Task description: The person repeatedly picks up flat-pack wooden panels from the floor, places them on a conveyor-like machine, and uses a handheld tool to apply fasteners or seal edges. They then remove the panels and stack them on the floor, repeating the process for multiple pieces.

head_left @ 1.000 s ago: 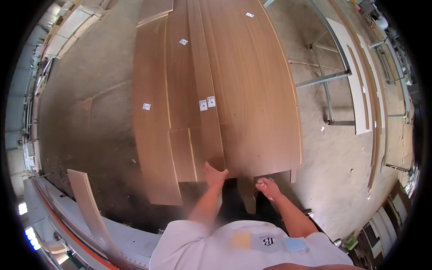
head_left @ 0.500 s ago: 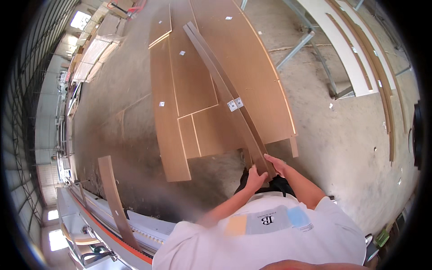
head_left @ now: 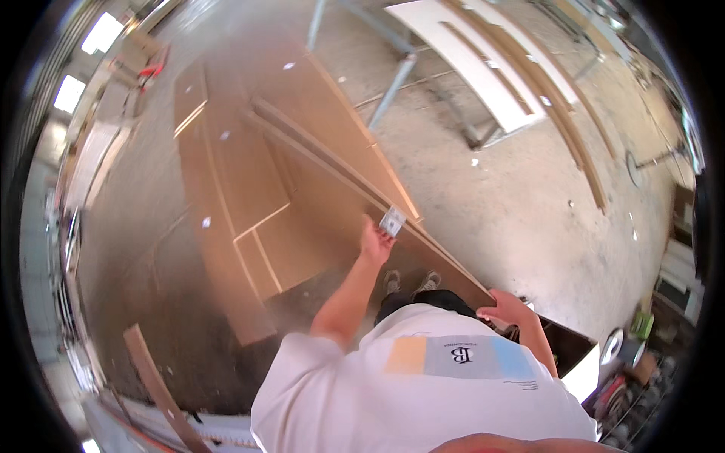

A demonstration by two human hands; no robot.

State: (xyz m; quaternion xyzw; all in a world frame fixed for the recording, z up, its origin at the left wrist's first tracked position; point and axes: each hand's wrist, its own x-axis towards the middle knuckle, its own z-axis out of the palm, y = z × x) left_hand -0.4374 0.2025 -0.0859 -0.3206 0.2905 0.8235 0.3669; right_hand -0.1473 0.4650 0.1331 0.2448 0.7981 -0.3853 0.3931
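Two long, narrow brown boards (head_left: pixel 434 252), lying one against the other, stretch from my body toward the far left above the larger panels. My left hand (head_left: pixel 375 241) grips them partway along, its fingers beside a small white label (head_left: pixel 392 221). At the near end, my right hand (head_left: pixel 507 308) is closed around the boards, with part of its grip hidden. Beneath the boards' far part lie several wide brown panels (head_left: pixel 279 253) with pale edges, some blurred.
A metal frame (head_left: pixel 404 72) stands beyond the panels, with a white panel (head_left: pixel 445 53) and brown strips (head_left: pixel 559 124) at the far right. A single brown board (head_left: pixel 156 381) leans at the lower left. Beside my right arm is an open dark box (head_left: pixel 570 341).
My left hand has moved forward along the boards to the label. My right hand has shifted right with the near end, and the boards now slant more. The whole view has turned rightward.
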